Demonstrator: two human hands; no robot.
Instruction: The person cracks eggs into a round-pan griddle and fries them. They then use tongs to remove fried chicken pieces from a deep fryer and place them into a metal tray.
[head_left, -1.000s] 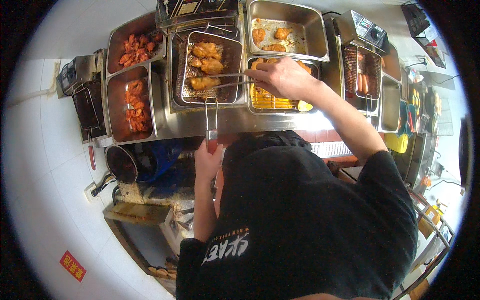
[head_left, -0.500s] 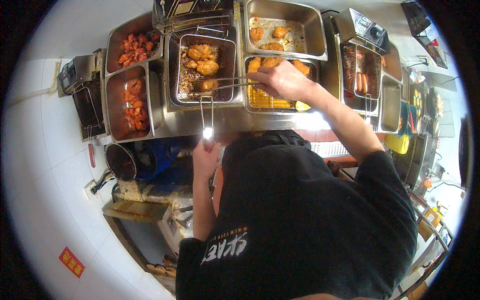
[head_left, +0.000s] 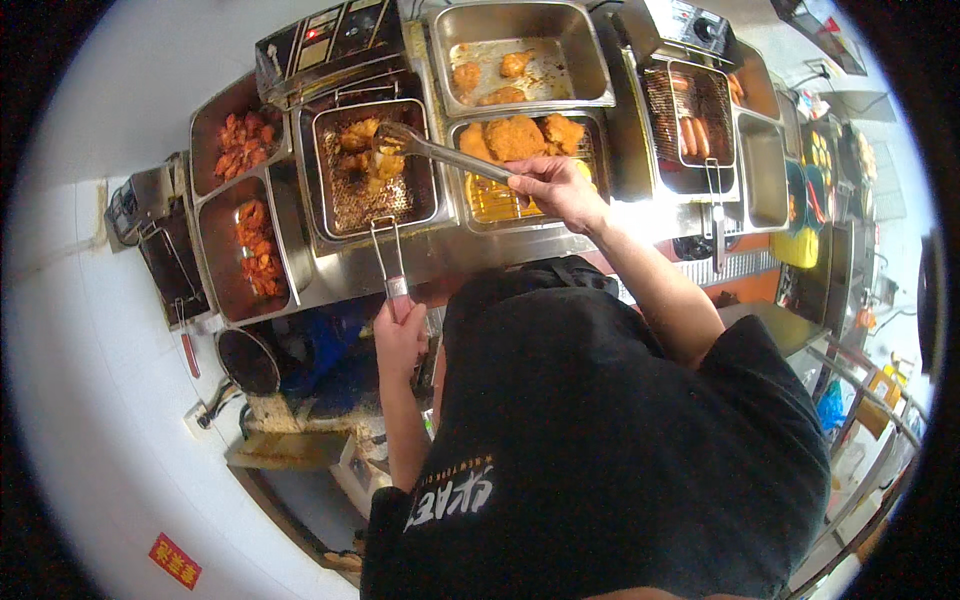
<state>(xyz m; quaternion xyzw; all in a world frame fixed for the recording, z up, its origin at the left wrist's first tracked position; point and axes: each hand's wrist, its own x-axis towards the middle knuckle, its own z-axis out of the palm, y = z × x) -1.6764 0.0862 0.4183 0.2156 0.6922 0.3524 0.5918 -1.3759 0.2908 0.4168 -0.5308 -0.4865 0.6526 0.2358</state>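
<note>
My left hand [head_left: 400, 338] is closed round the red grip of a wire fryer basket [head_left: 322, 190], which sits at the fryer well. Several pieces of golden fried chicken [head_left: 384, 178] lie in the basket. Metal tongs [head_left: 455, 158] reach leftward from my right hand [head_left: 562, 192], whose fingers are wrapped round their near end. The tongs' tips touch the chicken at the far side of the basket; whether a piece is pinched between them I cannot tell. Below my right hand is a rack tray [head_left: 500, 208] with large breaded pieces [head_left: 515, 138] on it.
Behind the rack stands a steel pan [head_left: 560, 100] with a few fried pieces. Two pans of reddish chicken [head_left: 262, 250] are at the left. On the right, another basket [head_left: 690, 85] holds sausages [head_left: 693, 136]. A fryer control box [head_left: 330, 50] rises behind my basket.
The head view has shifted. The tongs have moved from the near chicken piece to those farther back in the basket. My left hand keeps the basket handle.
</note>
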